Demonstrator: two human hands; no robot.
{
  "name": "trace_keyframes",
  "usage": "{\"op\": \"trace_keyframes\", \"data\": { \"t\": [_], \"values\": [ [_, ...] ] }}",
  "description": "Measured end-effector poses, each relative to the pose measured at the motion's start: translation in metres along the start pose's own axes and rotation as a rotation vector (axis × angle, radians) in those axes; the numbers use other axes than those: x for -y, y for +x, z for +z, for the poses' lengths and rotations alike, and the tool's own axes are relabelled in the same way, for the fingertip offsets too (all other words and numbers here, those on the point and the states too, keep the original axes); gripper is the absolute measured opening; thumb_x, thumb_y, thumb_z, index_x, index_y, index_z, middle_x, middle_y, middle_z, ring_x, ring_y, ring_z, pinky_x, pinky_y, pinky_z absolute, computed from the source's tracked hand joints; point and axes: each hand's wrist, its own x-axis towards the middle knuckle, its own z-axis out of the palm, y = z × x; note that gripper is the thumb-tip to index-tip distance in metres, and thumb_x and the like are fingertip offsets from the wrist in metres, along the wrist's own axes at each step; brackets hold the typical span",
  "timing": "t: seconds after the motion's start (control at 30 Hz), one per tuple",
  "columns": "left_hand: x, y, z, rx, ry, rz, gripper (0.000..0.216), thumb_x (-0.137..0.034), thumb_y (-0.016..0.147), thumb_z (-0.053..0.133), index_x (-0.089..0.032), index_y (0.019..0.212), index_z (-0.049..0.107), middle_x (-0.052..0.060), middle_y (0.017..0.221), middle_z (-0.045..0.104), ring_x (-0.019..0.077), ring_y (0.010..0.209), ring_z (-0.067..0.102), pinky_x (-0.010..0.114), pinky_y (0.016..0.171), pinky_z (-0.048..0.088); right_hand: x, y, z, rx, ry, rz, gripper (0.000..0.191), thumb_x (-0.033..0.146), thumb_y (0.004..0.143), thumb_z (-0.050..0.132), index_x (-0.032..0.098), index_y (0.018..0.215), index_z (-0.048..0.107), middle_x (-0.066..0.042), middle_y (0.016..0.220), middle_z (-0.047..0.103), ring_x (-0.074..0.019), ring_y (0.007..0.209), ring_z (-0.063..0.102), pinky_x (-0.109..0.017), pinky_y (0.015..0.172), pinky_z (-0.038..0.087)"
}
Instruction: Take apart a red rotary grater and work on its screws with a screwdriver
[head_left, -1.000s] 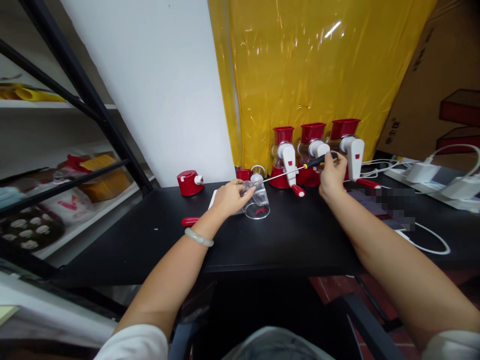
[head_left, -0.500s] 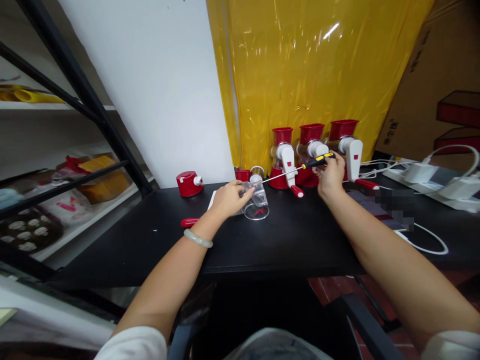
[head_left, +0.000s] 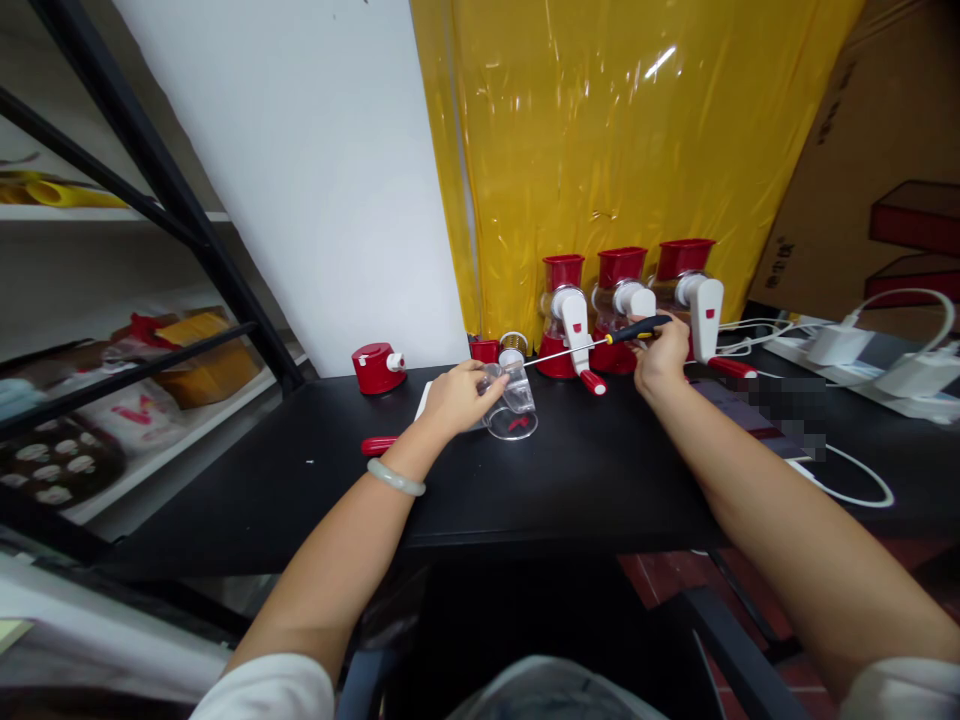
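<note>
My left hand (head_left: 459, 397) is closed around a clear plastic grater body (head_left: 517, 395) that lies on its side on the black table. A red-tipped crank handle (head_left: 380, 446) sticks out to the left beneath that hand. My right hand (head_left: 663, 350) grips the black and yellow handle of a screwdriver (head_left: 637, 329). Its thin shaft points left, with the tip at the clear body. A round metal grating drum (head_left: 514, 341) stands just behind the body, beside a small red part (head_left: 484, 350). To the left sits a red base (head_left: 379, 368) with a white knob.
Three red and white rotary graters (head_left: 564, 312) stand along the yellow plastic sheet (head_left: 645, 130). On the right are a dark flat device (head_left: 750, 415), white cables and a power strip (head_left: 892, 375). Shelves (head_left: 172, 420) with bags are at the left.
The screwdriver's handle has turned about its length, showing more black and less yellow. Its handle end sits slightly lower. My left hand keeps the clear body in place.
</note>
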Motion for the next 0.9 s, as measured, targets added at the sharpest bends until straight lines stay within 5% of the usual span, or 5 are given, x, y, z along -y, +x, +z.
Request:
{"op": "trace_keyframes", "data": {
  "t": [0.1, 0.23, 0.43, 0.67, 0.9],
  "values": [
    [0.000, 0.000, 0.000, 0.000, 0.002, -0.008, 0.056, -0.062, 0.095, 0.040, -0.021, 0.080, 0.075, 0.007, 0.124, 0.069, 0.0260, 0.101, 0.069, 0.037, 0.085, 0.054, -0.005, 0.000, 0.000, -0.011, -0.079, -0.075, 0.017, 0.032, 0.089, 0.041, 0.023, 0.102, 0.043, -0.002, 0.081, 0.067, -0.0137, 0.074, 0.065, -0.021, 0.048, 0.046],
    [-0.001, 0.001, 0.000, 0.003, 0.003, -0.009, 0.054, -0.061, 0.095, 0.041, -0.022, 0.082, 0.076, 0.007, 0.123, 0.069, 0.0256, 0.102, 0.069, 0.037, 0.085, 0.054, -0.011, 0.004, -0.003, 0.026, -0.178, -0.199, 0.034, 0.046, 0.082, 0.059, 0.024, 0.104, 0.047, 0.000, 0.093, 0.061, -0.0121, 0.076, 0.063, -0.023, 0.054, 0.052],
    [-0.001, 0.000, 0.000, 0.000, -0.009, -0.001, 0.054, -0.061, 0.095, 0.041, -0.022, 0.081, 0.075, 0.006, 0.122, 0.069, 0.0250, 0.100, 0.069, 0.037, 0.084, 0.054, -0.016, 0.009, -0.007, 0.030, -0.174, -0.174, 0.046, 0.041, 0.074, 0.068, 0.022, 0.112, 0.051, -0.003, 0.102, 0.060, -0.0129, 0.076, 0.063, -0.023, 0.049, 0.051],
    [0.000, 0.000, -0.001, 0.008, 0.004, -0.006, 0.058, -0.064, 0.095, 0.039, -0.021, 0.081, 0.076, 0.008, 0.122, 0.069, 0.0256, 0.101, 0.069, 0.037, 0.086, 0.054, -0.016, 0.013, -0.005, -0.013, -0.107, -0.069, 0.022, 0.024, 0.075, 0.053, 0.021, 0.096, 0.046, 0.000, 0.083, 0.065, -0.0124, 0.071, 0.064, -0.019, 0.047, 0.046],
    [-0.001, 0.000, -0.001, 0.005, 0.012, -0.005, 0.058, -0.064, 0.095, 0.039, -0.021, 0.083, 0.077, 0.008, 0.123, 0.069, 0.0262, 0.099, 0.069, 0.039, 0.085, 0.054, -0.019, 0.011, -0.007, -0.026, -0.204, -0.162, 0.029, 0.042, 0.080, 0.059, 0.023, 0.100, 0.049, 0.001, 0.091, 0.060, -0.0106, 0.074, 0.062, -0.021, 0.052, 0.049]
  ]
}}
